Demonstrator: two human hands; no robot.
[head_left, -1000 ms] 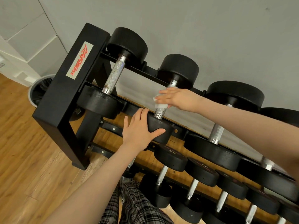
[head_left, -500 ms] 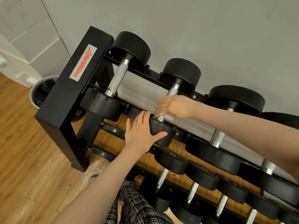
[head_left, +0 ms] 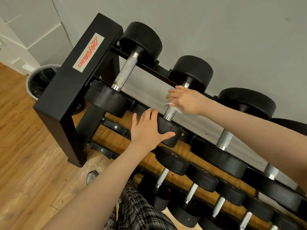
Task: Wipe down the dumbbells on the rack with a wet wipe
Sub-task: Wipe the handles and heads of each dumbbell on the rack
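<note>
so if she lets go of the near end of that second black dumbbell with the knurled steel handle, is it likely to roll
Probably not. The second black dumbbell sits in the black steel rack's rails. It looks heavy for its size, so the right hand's white wet wipe would hardly shift it. The left hand just adds steadiness.

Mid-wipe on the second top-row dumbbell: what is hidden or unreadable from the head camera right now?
- Wet wipe: mostly hidden inside the right hand.
- Handle of the second dumbbell: upper part covered by that hand.
- Its near head: partly covered by the left hand.
- Rightmost dumbbells: cut off by the frame edge.
- Lower-row head markings: too small to read.
</note>
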